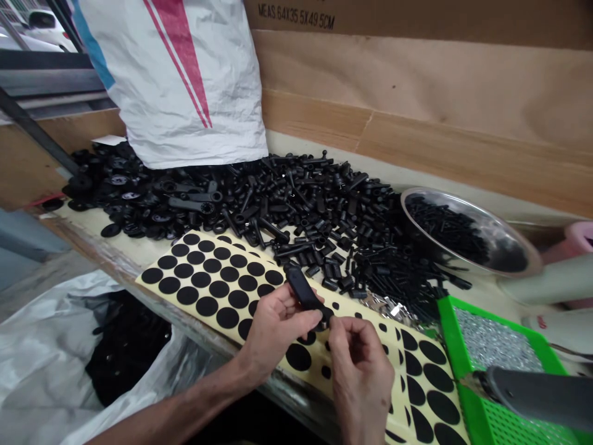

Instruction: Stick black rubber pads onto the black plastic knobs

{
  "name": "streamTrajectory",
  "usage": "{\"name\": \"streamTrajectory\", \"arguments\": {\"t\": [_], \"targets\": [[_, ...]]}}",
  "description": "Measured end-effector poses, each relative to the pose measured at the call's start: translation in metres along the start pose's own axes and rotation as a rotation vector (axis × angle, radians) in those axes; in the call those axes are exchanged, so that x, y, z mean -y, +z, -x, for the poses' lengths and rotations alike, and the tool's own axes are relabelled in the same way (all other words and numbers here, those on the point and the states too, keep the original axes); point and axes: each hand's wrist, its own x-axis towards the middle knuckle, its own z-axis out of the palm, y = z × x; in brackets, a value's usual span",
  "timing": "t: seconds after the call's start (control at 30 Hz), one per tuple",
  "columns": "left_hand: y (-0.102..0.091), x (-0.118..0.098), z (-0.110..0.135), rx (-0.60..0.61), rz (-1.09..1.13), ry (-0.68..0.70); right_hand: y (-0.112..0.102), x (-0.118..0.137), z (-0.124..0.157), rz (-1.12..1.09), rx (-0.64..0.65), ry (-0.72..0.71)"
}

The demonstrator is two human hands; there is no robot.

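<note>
My left hand holds an elongated black plastic part upright between thumb and fingers, above a cream backing sheet of round black adhesive dots. My right hand comes in from below, its fingertips pinching at the part's lower end. Whether a small dot lies between those fingertips is too small to tell. Both hands rest over the sheet, which runs under them to the lower right.
A heap of black plastic parts spreads along the bench behind the sheet, beside a steel bowl of black pieces. A green tray of small silver screws, a white woven sack and a plastic bag surround the bench.
</note>
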Motion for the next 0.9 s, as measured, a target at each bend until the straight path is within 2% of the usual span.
{"name": "streamTrajectory", "arguments": {"t": [0.1,0.2,0.33,0.4,0.53,0.6,0.77,0.83,0.9], "targets": [[0.003,0.000,0.001,-0.053,-0.003,0.004,0.001,-0.002,0.000,0.179,-0.044,-0.111],[0.000,0.001,0.000,-0.049,0.003,-0.008,-0.003,-0.002,-0.005,0.347,-0.047,-0.255],[-0.007,0.000,0.000,0.004,0.034,-0.019,-0.015,-0.006,-0.019,0.456,-0.086,-0.164],[-0.009,-0.001,0.000,0.059,0.058,-0.047,-0.020,-0.007,-0.024,0.315,-0.045,-0.101],[-0.008,-0.005,0.000,0.129,0.075,-0.057,-0.019,-0.002,-0.017,-0.295,0.257,0.073],[-0.007,-0.006,0.001,0.146,0.077,-0.042,-0.014,0.002,-0.010,-0.424,0.355,0.101],[-0.002,-0.004,0.007,0.137,0.012,0.012,0.000,0.006,0.003,-0.363,0.348,0.012],[-0.003,-0.005,0.013,0.088,-0.069,0.038,0.001,0.006,0.007,-0.309,0.392,-0.001],[-0.014,-0.011,0.022,0.003,-0.183,0.042,-0.003,0.004,0.009,-0.241,0.448,-0.023]]}}
